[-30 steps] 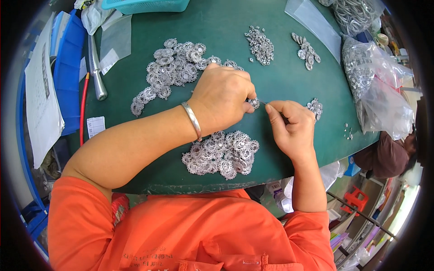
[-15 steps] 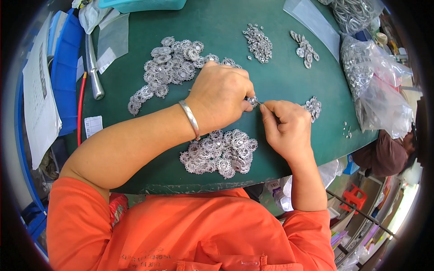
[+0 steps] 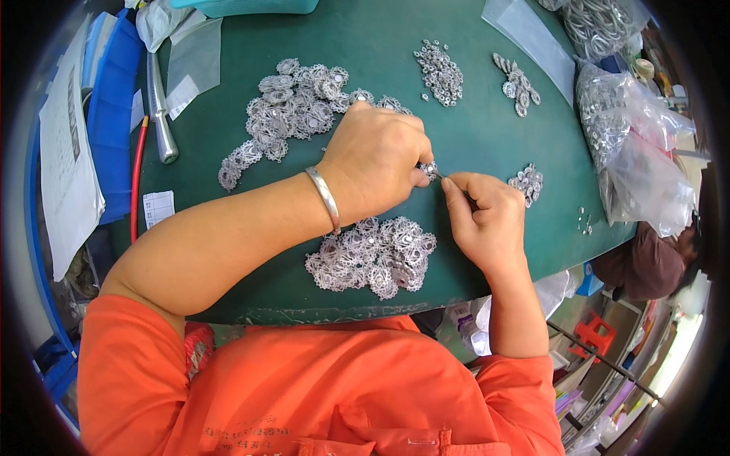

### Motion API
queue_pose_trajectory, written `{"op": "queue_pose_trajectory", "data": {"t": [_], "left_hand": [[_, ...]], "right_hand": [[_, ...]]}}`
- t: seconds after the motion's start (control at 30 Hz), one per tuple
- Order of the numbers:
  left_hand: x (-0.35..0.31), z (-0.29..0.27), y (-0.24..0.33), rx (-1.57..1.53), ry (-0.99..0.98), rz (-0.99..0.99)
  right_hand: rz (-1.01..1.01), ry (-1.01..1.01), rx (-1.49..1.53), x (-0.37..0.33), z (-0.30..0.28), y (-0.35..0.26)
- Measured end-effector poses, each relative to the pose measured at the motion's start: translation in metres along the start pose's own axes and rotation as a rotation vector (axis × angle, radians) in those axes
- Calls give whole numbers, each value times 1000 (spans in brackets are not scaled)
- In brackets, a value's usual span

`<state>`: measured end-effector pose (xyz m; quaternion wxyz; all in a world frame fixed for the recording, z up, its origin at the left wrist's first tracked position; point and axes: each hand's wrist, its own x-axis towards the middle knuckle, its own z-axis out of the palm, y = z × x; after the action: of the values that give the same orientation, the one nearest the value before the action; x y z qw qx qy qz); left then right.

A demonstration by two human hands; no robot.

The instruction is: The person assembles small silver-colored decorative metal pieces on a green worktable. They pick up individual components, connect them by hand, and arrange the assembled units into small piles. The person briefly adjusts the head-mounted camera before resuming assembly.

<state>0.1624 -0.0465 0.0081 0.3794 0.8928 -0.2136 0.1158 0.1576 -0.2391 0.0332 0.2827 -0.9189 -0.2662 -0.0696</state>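
My left hand (image 3: 380,156), a silver bangle on its wrist, pinches a small openwork silver-grey metal piece (image 3: 428,169) over the table's middle. Most of that piece is hidden behind the fingers. Close against it, thumb and forefinger of my right hand (image 3: 489,216) are closed on a thin metal thing (image 3: 440,176), too small to name. Lacy metal pieces lie in a heap (image 3: 293,110) beyond my left forearm, and a second heap (image 3: 372,258) of them sits nearer my body. Round metal parts (image 3: 526,185) form a small pile beyond my right hand.
Small metal rings (image 3: 439,72) and flat discs (image 3: 518,85) lie farther back on the green table (image 3: 281,292). Plastic bags of metal parts (image 3: 623,144) line the right side. At left are a metal rod (image 3: 161,125), a red stick (image 3: 137,182) and a blue bin (image 3: 114,121).
Both hands keep their grip and stay close together. The table and the things on it have shifted very slightly in the picture.
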Motion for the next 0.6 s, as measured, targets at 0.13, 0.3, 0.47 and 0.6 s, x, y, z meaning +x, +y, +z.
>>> {"op": "queue_pose_trajectory", "data": {"t": [0.13,0.3,0.47,0.6], "left_hand": [[0,1,1,12,4,6],[0,0,1,23,-4,12],[1,-2,1,-8,-28,-3],[0,-2,1,-9,-27,0]], "right_hand": [[45,30,29,-1,3,-2],[16,62,108,0,9,1],[-64,-37,103,2,0,7],[-34,-118,99,8,-12,14]]}}
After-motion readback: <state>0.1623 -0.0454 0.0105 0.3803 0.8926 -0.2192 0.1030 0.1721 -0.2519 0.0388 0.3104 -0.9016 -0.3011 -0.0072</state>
